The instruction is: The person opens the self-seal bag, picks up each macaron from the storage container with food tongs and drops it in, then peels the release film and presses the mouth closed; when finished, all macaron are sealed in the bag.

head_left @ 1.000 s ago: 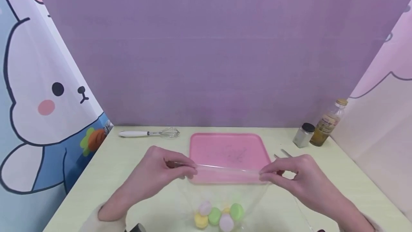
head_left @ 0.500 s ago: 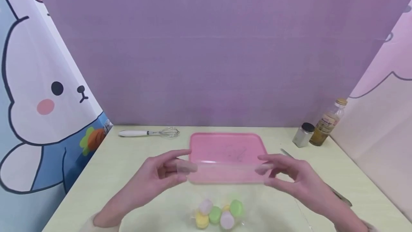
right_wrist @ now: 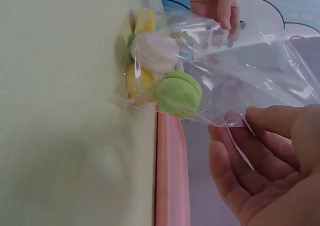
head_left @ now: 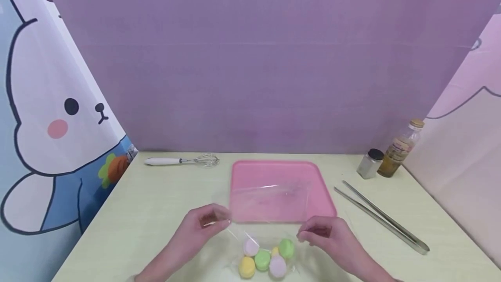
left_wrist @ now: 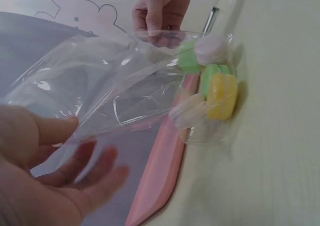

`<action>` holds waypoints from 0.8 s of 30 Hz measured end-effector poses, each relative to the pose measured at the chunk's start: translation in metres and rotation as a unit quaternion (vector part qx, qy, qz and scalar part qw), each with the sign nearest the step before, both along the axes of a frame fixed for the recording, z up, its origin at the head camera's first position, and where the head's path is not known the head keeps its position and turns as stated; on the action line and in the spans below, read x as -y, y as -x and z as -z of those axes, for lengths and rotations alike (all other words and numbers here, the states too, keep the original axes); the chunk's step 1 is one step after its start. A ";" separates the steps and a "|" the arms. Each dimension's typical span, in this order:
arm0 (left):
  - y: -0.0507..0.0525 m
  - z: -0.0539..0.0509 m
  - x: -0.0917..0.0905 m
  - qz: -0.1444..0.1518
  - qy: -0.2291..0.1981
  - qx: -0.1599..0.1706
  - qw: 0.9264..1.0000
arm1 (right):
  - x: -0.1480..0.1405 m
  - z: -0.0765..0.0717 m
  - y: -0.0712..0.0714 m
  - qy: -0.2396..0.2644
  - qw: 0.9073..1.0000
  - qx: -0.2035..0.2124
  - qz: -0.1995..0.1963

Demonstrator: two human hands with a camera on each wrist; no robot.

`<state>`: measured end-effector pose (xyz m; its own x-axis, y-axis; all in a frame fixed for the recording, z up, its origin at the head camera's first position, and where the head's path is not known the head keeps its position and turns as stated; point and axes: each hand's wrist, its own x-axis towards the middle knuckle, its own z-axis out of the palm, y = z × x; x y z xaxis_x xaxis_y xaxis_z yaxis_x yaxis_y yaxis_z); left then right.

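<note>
A clear plastic bag [left_wrist: 117, 85] stands between my two hands, several macarons at its bottom. Green [head_left: 262, 260], yellow [head_left: 247, 267] and pale lilac [head_left: 278, 266] ones show through the film. My left hand [head_left: 207, 227] pinches the bag's left side between thumb and index finger, the other fingers loosely spread. On the opposite side my right hand [head_left: 326, 234] pinches the film with thumb and fingertips, as the right wrist view shows. The upper part of the bag rises above both hands, in front of the pink tray [head_left: 282, 214].
Metal tongs [head_left: 385, 219] lie right of the tray. A whisk [head_left: 182, 161] with a white handle lies at the back left. In the back right corner stand a black-lidded jar [head_left: 369, 164] and a corked bottle [head_left: 397, 151] of amber liquid. A purple wall [head_left: 254, 64] closes the back.
Both hands have let go of the bag's top edge, moved down and now pinch its sides lower. The tongs have come into full view as the right hand moved.
</note>
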<state>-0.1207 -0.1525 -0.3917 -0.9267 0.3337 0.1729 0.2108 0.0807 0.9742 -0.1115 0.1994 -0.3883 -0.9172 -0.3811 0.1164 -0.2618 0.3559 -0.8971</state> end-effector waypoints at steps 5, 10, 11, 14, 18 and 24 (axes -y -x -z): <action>-0.003 -0.006 0.005 -0.047 -0.026 0.041 0.998 | 0.005 -0.007 0.000 0.005 0.999 -0.032 0.011; -0.009 -0.020 0.020 -0.093 -0.020 0.046 0.994 | 0.016 -0.017 0.002 0.031 0.999 -0.042 0.004; -0.011 -0.022 0.024 -0.097 -0.019 0.045 0.994 | 0.019 -0.019 0.003 0.039 0.998 -0.044 -0.001; -0.014 -0.029 0.037 -0.118 -0.014 0.053 0.991 | 0.032 -0.021 0.006 0.058 0.997 -0.055 -0.017; -0.016 -0.037 0.058 -0.156 0.000 0.068 0.985 | 0.057 -0.022 0.014 0.083 0.994 -0.055 -0.033; -0.023 -0.049 0.093 -0.193 0.026 0.093 0.976 | 0.097 -0.018 0.027 0.122 0.990 -0.007 -0.067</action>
<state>-0.0977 -0.2453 -0.3423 -0.9989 -0.0431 -0.0175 -0.0246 0.1699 0.9852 -0.1389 0.1025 -0.3698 -0.8578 -0.4584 0.2322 -0.3044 0.0892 -0.9484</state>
